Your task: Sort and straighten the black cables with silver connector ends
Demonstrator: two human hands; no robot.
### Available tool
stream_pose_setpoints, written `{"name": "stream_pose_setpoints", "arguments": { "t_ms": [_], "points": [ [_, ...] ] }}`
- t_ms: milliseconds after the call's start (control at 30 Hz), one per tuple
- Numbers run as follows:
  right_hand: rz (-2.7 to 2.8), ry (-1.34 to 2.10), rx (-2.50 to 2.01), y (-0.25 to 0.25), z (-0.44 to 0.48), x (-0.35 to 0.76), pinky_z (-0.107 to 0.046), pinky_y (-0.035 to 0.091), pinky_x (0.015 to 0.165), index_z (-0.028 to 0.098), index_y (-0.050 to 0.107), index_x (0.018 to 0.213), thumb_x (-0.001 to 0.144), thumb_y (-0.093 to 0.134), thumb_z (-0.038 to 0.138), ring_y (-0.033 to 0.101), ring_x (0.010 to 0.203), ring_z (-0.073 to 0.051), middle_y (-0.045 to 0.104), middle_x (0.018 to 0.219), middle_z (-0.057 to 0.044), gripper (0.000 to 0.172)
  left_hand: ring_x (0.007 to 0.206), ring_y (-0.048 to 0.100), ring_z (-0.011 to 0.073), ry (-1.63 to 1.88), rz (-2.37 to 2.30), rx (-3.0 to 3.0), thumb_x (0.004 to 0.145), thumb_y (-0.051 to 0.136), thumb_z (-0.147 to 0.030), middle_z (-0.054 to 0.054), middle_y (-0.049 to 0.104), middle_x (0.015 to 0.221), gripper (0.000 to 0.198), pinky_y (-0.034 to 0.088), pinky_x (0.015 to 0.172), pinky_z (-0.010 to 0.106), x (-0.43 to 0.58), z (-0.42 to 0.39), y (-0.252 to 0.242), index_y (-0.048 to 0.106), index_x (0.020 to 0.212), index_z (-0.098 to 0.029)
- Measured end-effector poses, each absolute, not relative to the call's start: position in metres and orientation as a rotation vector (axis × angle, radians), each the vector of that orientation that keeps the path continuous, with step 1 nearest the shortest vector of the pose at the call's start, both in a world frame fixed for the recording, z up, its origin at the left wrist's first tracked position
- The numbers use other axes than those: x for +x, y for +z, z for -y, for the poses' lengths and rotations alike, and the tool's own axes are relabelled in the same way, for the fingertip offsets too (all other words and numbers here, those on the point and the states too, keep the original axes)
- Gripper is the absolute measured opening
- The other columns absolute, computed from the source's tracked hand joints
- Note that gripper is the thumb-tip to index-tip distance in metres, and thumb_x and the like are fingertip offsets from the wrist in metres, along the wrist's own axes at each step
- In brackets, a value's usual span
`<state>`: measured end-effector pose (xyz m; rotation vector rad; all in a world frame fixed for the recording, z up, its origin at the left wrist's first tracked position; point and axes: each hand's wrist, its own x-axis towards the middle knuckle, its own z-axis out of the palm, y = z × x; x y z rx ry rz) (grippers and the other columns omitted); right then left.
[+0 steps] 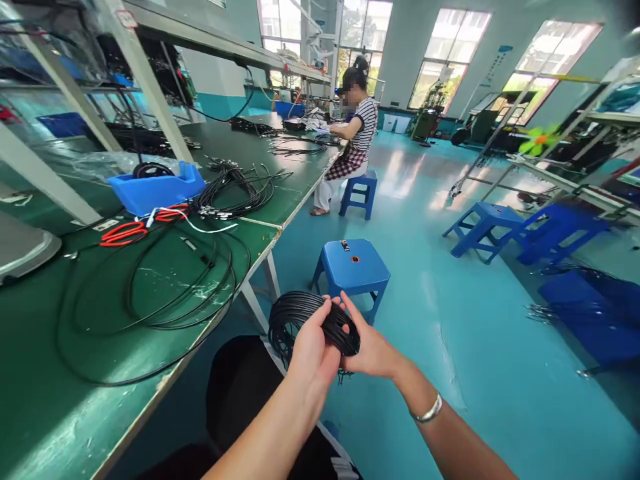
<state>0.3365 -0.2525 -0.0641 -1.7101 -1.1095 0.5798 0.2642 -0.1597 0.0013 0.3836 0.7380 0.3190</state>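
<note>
A thick coil of black cable (pixel 295 308) is held up in front of me, beyond the edge of the green bench and above the floor. My left hand (pixel 315 340) wraps round the coil's near side with the thumb on top. On the right end of the bundle, my right hand (pixel 367 343) grips with its thumb and fingers around the strands. Some cable ends dangle below the hands. The far side of the coil stays visible, while the part inside my palms is hidden.
Loose black cable (pixel 133 290) loops across the green bench (pixel 45 413). Red-handled scissors (pixel 124 233) lie by a blue bin (pixel 155 190) and a cable bundle (pixel 235 190). A blue stool (pixel 357 263) stands ahead; a person (pixel 367 117) sits farther along the bench.
</note>
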Motion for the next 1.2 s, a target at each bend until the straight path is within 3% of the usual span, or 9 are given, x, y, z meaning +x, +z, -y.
{"name": "stream_pose_setpoints", "arguments": {
  "t_ms": [100, 200, 367, 500, 667, 900, 1000, 1100, 1200],
  "points": [
    [0.977, 0.735, -1.703, -0.083, 0.248, 0.331, -0.029, 0.051, 0.068, 0.020, 0.029, 0.139, 0.062, 0.059, 0.010, 0.062, 0.081, -0.019, 0.062, 0.100, -0.006, 0.083, 0.067, 0.059, 0.0078, 0.205, -0.748, 0.569, 0.072, 0.062, -0.021, 0.003, 0.064, 0.084, 0.020, 0.051, 0.057, 0.020, 0.253, 0.143, -0.007, 0.062, 0.092, -0.018],
    [0.912, 0.977, -1.741, -0.065, 0.250, 0.342, -0.024, 0.047, 0.051, 0.016, 0.052, 0.112, 0.068, 0.057, 0.016, 0.057, 0.055, -0.013, 0.059, 0.070, 0.001, 0.044, 0.078, 0.061, 0.0145, -0.003, -0.653, 0.844, 0.067, 0.069, -0.033, 0.010, 0.066, 0.097, 0.032, 0.055, 0.058, 0.025, 0.244, 0.120, -0.001, 0.065, 0.093, -0.014],
    [0.793, 0.962, -1.833, 0.005, 0.273, 0.367, -0.024, 0.045, 0.049, 0.015, 0.054, 0.082, 0.071, 0.058, 0.021, 0.053, 0.048, -0.011, 0.056, 0.058, 0.001, 0.013, 0.105, 0.058, 0.0240, -0.017, -0.539, 1.167, 0.068, 0.065, -0.048, 0.013, 0.052, 0.129, 0.044, 0.058, 0.069, 0.030, 0.221, 0.095, -0.001, 0.067, 0.097, -0.015],
    [0.859, 0.808, -1.703, 0.016, 0.307, 0.367, -0.031, 0.048, 0.060, 0.016, 0.054, 0.077, 0.069, 0.066, 0.034, 0.059, 0.058, -0.016, 0.062, 0.064, -0.005, 0.023, 0.094, 0.062, 0.0188, -0.023, -0.683, 1.150, 0.069, 0.065, -0.045, 0.015, 0.060, 0.115, 0.043, 0.057, 0.074, 0.028, 0.188, 0.094, -0.033, 0.064, 0.100, -0.015],
    [0.640, 0.996, -1.879, -0.023, 0.315, 0.377, -0.025, 0.038, 0.046, 0.015, 0.050, 0.065, 0.068, 0.064, 0.043, 0.043, 0.041, -0.010, 0.047, 0.047, 0.001, 0.032, 0.078, 0.063, 0.0136, -0.139, -0.894, 0.998, 0.070, 0.064, -0.041, 0.010, 0.063, 0.097, 0.035, 0.057, 0.071, 0.029, 0.158, 0.111, -0.066, 0.061, 0.091, -0.014],
    [0.556, 0.913, -2.040, -0.012, 0.315, 0.398, -0.021, 0.035, 0.041, 0.014, 0.053, 0.078, 0.081, 0.050, 0.053, 0.035, 0.038, -0.006, 0.040, 0.046, 0.005, 0.039, 0.085, 0.065, 0.0156, -0.026, -0.930, 1.002, 0.066, 0.067, -0.041, 0.011, 0.064, 0.099, 0.043, 0.057, 0.076, 0.027, 0.142, 0.093, -0.075, 0.061, 0.099, -0.013],
    [0.624, 0.992, -2.123, 0.012, 0.328, 0.402, -0.020, 0.032, 0.038, 0.013, 0.050, 0.062, 0.073, 0.063, 0.048, 0.038, 0.037, -0.007, 0.043, 0.044, 0.002, 0.039, 0.084, 0.065, 0.0160, -0.036, -0.944, 1.046, 0.065, 0.068, -0.043, 0.011, 0.065, 0.100, 0.048, 0.057, 0.074, 0.024, 0.132, 0.078, -0.079, 0.061, 0.100, -0.012],
    [0.874, 0.912, -2.110, 0.064, 0.352, 0.416, -0.017, 0.026, 0.037, 0.012, 0.059, 0.083, 0.082, 0.054, 0.048, 0.034, 0.036, -0.005, 0.042, 0.042, 0.005, 0.037, 0.084, 0.065, 0.0155, 0.007, -0.930, 1.112, 0.063, 0.069, -0.045, 0.011, 0.066, 0.099, 0.050, 0.056, 0.074, 0.022, 0.132, 0.071, -0.076, 0.061, 0.100, -0.012],
    [1.034, 0.877, -2.104, 0.127, 0.376, 0.436, -0.016, 0.020, 0.036, 0.013, 0.056, 0.083, 0.086, 0.048, 0.046, 0.030, 0.033, -0.003, 0.039, 0.040, 0.007, 0.035, 0.085, 0.065, 0.0152, 0.034, -0.842, 1.217, 0.065, 0.066, -0.048, 0.010, 0.066, 0.099, 0.051, 0.055, 0.077, 0.023, 0.146, 0.073, -0.061, 0.060, 0.101, -0.012]
  ]
}}
